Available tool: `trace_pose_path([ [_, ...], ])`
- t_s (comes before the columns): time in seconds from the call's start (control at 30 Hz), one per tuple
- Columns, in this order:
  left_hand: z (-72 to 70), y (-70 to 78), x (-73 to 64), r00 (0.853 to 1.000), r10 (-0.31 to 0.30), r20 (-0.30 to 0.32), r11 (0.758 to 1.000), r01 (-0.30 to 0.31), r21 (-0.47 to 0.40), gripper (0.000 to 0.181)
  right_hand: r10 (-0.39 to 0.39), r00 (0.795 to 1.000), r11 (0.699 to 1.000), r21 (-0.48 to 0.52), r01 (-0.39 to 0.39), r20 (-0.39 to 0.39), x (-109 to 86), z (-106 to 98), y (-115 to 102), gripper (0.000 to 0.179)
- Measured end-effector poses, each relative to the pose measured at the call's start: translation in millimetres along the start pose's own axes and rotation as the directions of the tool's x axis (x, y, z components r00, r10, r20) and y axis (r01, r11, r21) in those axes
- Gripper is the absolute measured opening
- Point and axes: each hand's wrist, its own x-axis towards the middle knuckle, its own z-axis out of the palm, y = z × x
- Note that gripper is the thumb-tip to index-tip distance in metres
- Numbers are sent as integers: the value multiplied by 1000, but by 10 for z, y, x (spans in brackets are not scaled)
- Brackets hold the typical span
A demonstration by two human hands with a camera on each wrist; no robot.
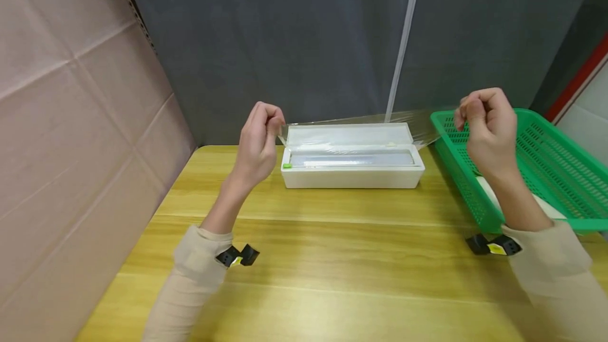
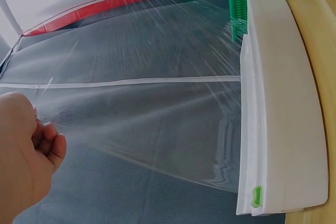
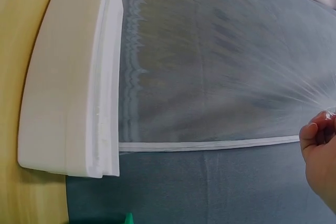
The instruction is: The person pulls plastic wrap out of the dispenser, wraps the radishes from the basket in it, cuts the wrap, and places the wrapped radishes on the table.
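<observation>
A clear sheet of plastic wrap (image 2: 157, 114) stretches up out of a white dispenser box (image 1: 353, 177) whose lid stands raised at the back. My left hand (image 1: 258, 139) pinches one upper corner of the film, above the box's left end. The other corner is pinched by my right hand (image 1: 491, 133), higher up and out past the box's right end. Between the two hands the film hangs taut, with creases fanning from each grip. In the box lies the roll (image 1: 351, 160), and a small green slider (image 1: 287, 165) sits at the left of its front rim.
Right of the box stands a green plastic basket (image 1: 527, 162) with a white item (image 1: 546, 207) in it, partly hidden by my right forearm. A grey curtain (image 1: 285, 41) hangs behind the wooden table (image 1: 323, 257). A pale quilted wall (image 1: 85, 136) rises on the left.
</observation>
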Motion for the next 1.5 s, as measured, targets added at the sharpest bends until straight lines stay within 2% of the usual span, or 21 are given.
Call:
trace_pose_path([
  [0.13,-9,25,-63,1000,-8,8,1000,8,-14,12,10,1000,992,125,-12,21,-53,-6,-20,20],
  [0.37,-36,52,-184,999,-16,44,997,19,-75,11,35,996,967,248,-53,77,-189,-24,-46,18],
  [0.63,-81,72,-323,993,-76,90,983,90,-163,10,50,988,921,376,-102,144,-308,-37,-45,16],
  [0.8,-104,79,-410,990,-71,122,972,96,-214,11,52,975,876,460,-147,214,-390,-79,-22,15],
  [1.0,-98,51,-482,985,-48,165,956,93,-277,20,42,952,810,547,-210,304,-484,-148,3,15],
  [1.2,-114,54,-575,968,-76,241,932,155,-328,15,42,923,783,561,-269,384,-564,-194,9,15],
  [1.37,-123,56,-657,945,-99,311,920,206,-332,12,45,902,788,540,-296,429,-624,-221,11,17],
  [1.5,-121,52,-727,931,-94,354,919,218,-329,13,59,889,804,507,-312,454,-668,-232,22,18],
])
